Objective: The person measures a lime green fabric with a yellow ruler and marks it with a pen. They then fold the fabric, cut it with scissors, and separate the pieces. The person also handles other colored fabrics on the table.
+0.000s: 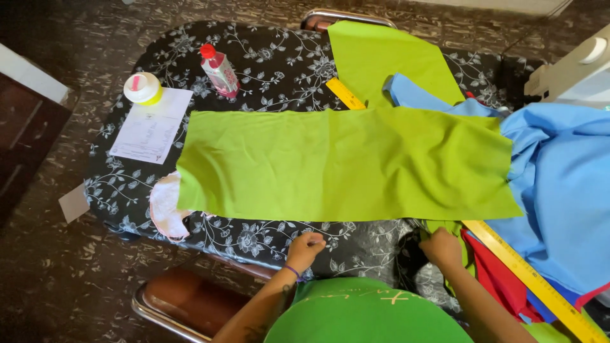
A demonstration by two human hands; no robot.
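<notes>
We see the lime-green fabric panel (343,165) lying flat across the floral black tablecloth (267,70). Left hand (305,249) is curled around a small pink object at the table's near edge; right hand (441,246) pinches green cloth just below the panel.

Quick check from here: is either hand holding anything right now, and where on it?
The right hand pinches the green fabric at its near edge. The left hand is closed, perhaps on something small; cannot tell what.
</notes>
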